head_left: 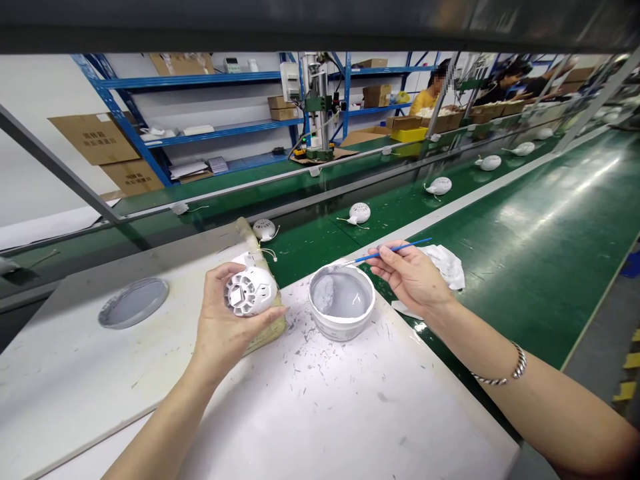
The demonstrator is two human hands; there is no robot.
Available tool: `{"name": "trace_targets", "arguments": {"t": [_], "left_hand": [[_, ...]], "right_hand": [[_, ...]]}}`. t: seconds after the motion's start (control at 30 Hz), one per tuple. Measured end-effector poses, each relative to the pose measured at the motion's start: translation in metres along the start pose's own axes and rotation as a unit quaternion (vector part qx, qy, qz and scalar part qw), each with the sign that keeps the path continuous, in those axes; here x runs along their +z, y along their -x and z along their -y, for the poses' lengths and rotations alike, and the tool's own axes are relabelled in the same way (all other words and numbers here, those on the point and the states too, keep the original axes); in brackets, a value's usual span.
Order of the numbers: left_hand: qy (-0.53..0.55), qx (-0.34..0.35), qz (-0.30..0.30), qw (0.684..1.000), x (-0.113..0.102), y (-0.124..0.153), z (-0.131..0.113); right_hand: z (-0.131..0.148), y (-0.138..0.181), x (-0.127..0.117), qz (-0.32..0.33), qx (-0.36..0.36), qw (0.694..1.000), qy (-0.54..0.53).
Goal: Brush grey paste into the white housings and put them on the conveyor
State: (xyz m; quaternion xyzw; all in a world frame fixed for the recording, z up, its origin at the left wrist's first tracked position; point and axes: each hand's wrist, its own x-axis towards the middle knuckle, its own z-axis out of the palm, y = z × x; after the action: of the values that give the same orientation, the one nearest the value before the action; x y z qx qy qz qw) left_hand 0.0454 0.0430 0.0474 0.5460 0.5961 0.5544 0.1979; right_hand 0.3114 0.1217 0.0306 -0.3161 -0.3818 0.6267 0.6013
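My left hand (226, 327) is closed around a white round plastic housing (250, 291), its ribbed open side facing me. My right hand (411, 275) pinches a thin blue brush (395, 250) whose tip rests at the far rim of a white tub (341, 325) of grey paste. The tub stands on the white board (350, 413) between my hands. A crumpled white cloth (447, 264) lies just beyond my right hand.
A grey lid (133, 302) lies on the board at left. Several white housings with wires, the nearest (359, 213), ride the green conveyor belt (540, 227). Blue shelving (200, 133) with cardboard boxes and a small press machine (317, 107) stand behind. Other people sit at far right.
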Motion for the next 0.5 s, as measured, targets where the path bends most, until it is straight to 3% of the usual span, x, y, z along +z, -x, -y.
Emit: {"name": "trace_targets", "arguments": {"t": [0.1,0.2,0.27,0.5], "left_hand": [[0.115,-0.114,0.072,0.984,-0.001,0.002,-0.007],[0.277,-0.234,0.141,0.921,-0.004,0.000,-0.015],[0.325,-0.255,0.149,0.898,-0.006,-0.001,-0.017],[0.333,-0.246,0.092,0.906,-0.009,0.002,-0.018]], "right_hand": [[0.000,0.000,0.001,-0.006,0.002,1.000,-0.007],[0.000,0.000,0.001,-0.015,0.004,1.000,-0.012],[0.000,0.000,0.001,-0.018,0.009,1.000,-0.017],[0.002,0.003,0.003,-0.013,0.047,0.998,-0.041]]}}
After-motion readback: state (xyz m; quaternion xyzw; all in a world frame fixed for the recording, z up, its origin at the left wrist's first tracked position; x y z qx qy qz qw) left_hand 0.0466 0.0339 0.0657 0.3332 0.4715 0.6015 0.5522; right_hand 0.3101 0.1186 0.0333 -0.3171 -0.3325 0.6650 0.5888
